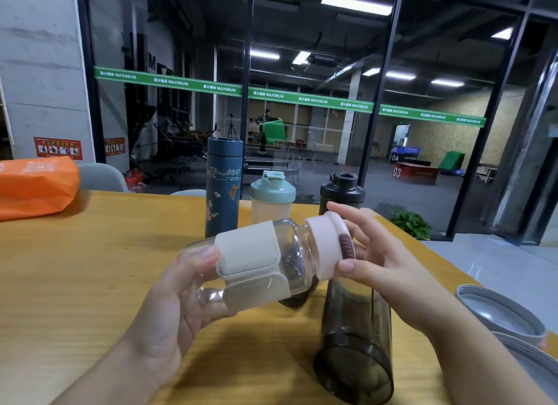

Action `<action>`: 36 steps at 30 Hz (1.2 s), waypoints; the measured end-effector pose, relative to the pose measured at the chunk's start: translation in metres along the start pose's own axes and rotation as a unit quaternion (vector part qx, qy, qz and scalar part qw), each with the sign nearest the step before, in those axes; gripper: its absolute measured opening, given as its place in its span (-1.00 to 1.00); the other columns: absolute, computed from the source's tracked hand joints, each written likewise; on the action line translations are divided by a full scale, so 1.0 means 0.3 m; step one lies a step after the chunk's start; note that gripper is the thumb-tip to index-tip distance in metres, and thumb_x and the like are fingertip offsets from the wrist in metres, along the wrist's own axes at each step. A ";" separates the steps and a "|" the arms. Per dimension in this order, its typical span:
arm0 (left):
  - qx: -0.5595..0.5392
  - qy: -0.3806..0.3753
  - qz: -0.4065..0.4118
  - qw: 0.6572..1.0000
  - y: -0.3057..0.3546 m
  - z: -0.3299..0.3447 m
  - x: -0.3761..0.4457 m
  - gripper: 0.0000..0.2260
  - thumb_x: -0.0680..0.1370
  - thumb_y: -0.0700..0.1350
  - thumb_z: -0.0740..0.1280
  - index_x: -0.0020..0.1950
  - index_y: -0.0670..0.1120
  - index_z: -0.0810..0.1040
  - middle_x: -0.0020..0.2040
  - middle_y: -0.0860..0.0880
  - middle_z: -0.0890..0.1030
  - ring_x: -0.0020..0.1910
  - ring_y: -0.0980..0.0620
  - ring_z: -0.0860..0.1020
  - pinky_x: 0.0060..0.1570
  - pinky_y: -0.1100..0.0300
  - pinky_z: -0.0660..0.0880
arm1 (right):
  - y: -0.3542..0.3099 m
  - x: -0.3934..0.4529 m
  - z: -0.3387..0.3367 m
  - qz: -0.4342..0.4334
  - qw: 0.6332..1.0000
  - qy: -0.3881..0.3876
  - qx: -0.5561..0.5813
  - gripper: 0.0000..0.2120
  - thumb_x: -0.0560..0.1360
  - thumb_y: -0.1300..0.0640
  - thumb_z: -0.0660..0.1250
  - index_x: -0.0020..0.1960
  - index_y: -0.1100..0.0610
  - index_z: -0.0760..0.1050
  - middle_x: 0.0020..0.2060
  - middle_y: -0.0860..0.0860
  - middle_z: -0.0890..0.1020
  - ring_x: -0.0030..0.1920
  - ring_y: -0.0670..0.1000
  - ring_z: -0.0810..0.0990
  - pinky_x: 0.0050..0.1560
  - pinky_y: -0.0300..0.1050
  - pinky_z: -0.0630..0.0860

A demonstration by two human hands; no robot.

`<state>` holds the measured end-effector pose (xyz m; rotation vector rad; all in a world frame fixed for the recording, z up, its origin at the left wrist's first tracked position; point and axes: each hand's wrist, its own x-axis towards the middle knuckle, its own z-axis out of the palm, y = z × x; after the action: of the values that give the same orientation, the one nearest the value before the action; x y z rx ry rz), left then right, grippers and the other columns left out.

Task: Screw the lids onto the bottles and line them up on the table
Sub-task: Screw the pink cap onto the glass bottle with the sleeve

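I hold a clear glass bottle (297, 247) with a cream sleeve tilted on its side above the wooden table (75, 268). My left hand (178, 302) grips its lower body. My right hand (371, 250) pinches the pale pink lid (327, 244) sitting on the bottle's mouth. Three capped bottles stand in a row behind: a tall dark blue flask (223, 187), a mint-lidded shaker (271, 199) and a black-lidded bottle (342, 190). A dark smoky bottle (356, 341) stands open below my right wrist.
An orange bag (36, 187) lies at the table's far left. Two grey metal bowls (501, 314) sit at the right edge. A small dark object (294, 299) lies partly hidden under the held bottle. Glass walls and a potted plant (410, 223) are beyond the table.
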<state>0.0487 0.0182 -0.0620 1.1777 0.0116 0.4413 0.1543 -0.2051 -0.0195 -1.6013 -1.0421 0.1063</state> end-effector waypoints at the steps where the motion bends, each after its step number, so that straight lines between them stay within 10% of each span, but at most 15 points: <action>1: 0.000 -0.001 0.000 1.000 0.000 -0.001 0.000 -0.49 0.12 0.12 0.42 0.04 -0.02 0.61 -0.04 -0.11 0.69 -0.27 -0.08 0.65 -0.39 0.12 0.55 | -0.001 0.002 0.003 0.005 1.000 0.006 0.002 -0.43 0.24 -0.07 0.40 0.23 -0.34 0.43 0.11 -0.23 0.58 0.11 -0.08 0.61 0.00 -0.18 0.57; 8: -0.016 -0.006 0.010 1.000 0.008 0.018 -0.010 -0.62 0.28 -0.01 0.34 0.06 -0.09 0.58 -0.12 -0.09 0.70 -0.32 -0.06 0.66 -0.48 0.17 0.54 | 0.004 0.013 0.020 0.038 0.998 0.044 -0.028 -0.48 0.24 -0.31 0.27 0.17 -0.21 0.47 -0.07 0.00 0.61 -0.20 -0.07 0.62 -0.26 -0.18 0.54; 15: -0.015 -0.010 0.012 1.000 0.003 0.013 -0.008 -0.67 0.31 0.00 0.30 0.03 -0.06 0.58 -0.12 -0.09 0.70 -0.32 -0.07 0.66 -0.47 0.18 0.55 | -0.004 -0.007 0.007 0.008 1.000 -0.024 0.016 -0.20 0.25 -0.05 0.46 0.35 -0.47 0.17 0.35 -0.32 0.35 0.25 -0.18 0.52 0.11 -0.18 0.54; 21: -0.007 -0.011 0.014 1.000 -0.003 0.005 -0.003 -0.68 0.31 0.02 0.30 0.01 -0.04 0.60 -0.11 -0.09 0.70 -0.30 -0.08 0.66 -0.45 0.17 0.55 | 0.003 -0.005 -0.007 -0.009 1.000 -0.024 -0.008 -0.34 0.31 0.20 0.42 0.25 -0.35 0.38 0.22 -0.30 0.49 0.24 -0.13 0.51 0.07 -0.22 0.52; 31: 0.007 -0.001 -0.009 1.000 -0.012 -0.003 0.002 -0.37 0.07 0.11 0.45 0.10 -0.08 0.58 0.05 -0.17 0.64 -0.11 -0.20 0.47 -0.34 0.04 0.61 | 0.006 0.004 0.024 0.021 0.987 0.080 -0.140 -0.50 0.26 -0.39 0.14 0.07 -0.18 0.51 -0.16 -0.11 0.63 -0.19 -0.16 0.60 -0.28 -0.33 0.51; 36: 0.003 -0.007 0.003 1.000 -0.004 0.000 -0.004 -0.45 0.07 0.10 0.45 0.03 -0.04 0.62 -0.05 -0.10 0.68 -0.26 -0.11 0.59 -0.41 0.11 0.57 | 0.000 0.004 0.023 0.042 0.995 0.046 -0.074 -0.31 0.21 -0.45 0.23 0.29 -0.25 0.36 0.07 -0.20 0.58 -0.02 -0.24 0.61 -0.12 -0.29 0.58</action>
<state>0.0479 0.0175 -0.0633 1.1865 -0.0019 0.4384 0.1511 -0.1991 -0.0211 -1.7673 -0.9297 0.0115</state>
